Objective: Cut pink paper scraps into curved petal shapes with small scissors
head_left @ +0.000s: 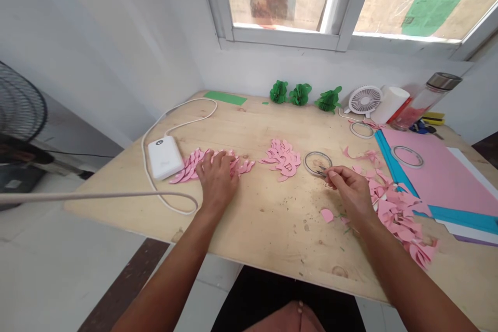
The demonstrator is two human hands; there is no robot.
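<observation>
My left hand (217,175) lies palm down with fingers apart on a row of scalloped pink paper cutouts (190,164), covering part of it. My right hand (348,187) is closed in a pinch around a small dark pointed tool (321,170); its handle is hidden by the fingers, so its kind is unclear. The tool's tip overlaps a roll of narrow tape (318,154) lying flat on the table. Between the hands sits a second heap of pink cutouts (283,158). A pink paper piece (327,215) lies below my right hand.
Pink scraps (397,212) spread beside my right forearm. Pink sheets (451,166) and a blue folder lie at right. Behind stand green paper shapes (300,94), a small fan (364,100) and a bottle (424,101). A white power bank (165,157) and its cable are at left.
</observation>
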